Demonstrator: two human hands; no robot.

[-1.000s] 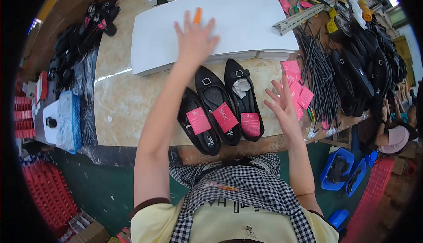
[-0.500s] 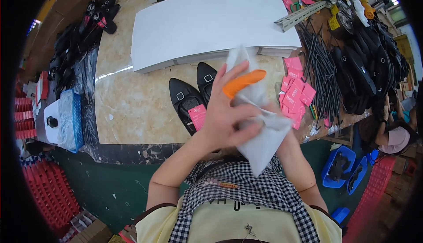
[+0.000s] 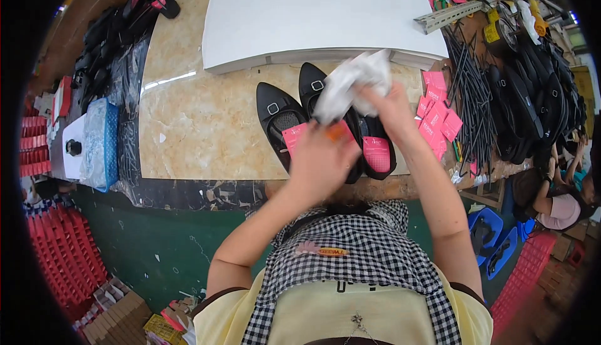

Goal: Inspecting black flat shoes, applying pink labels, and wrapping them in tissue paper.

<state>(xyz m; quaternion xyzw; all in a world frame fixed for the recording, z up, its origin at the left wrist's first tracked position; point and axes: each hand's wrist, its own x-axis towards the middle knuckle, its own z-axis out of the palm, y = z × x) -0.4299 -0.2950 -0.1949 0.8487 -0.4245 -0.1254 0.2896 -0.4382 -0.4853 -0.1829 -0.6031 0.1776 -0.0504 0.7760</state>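
Observation:
My right hand (image 3: 389,110) pinches a crumpled sheet of white tissue paper (image 3: 357,82) above the black pointed flat shoes. My left hand (image 3: 319,163), smeared by motion, is low over the shoes, with an orange finger cover (image 3: 338,132) on one finger; its grip is unclear. The left shoe (image 3: 270,98) has a square buckle and a pink tag (image 3: 293,136) at its opening. Beside it, another buckled shoe (image 3: 311,77) is partly covered by the paper and my left hand. A pink card (image 3: 377,154) lies in a black shoe opening (image 3: 379,174) at the right.
A large stack of white sheets (image 3: 325,16) lies beyond the shoes. To the right are loose pink cards (image 3: 438,116), thin black rods (image 3: 466,88) and piled black shoes (image 3: 523,104). At the left stand a blue basket (image 3: 111,148) and more black shoes (image 3: 103,51).
The white paper has gone from in front of my body to over the shoes, more crumpled, with my right hand raised. My left hand has dropped away from it. The pink card at right has come into view.

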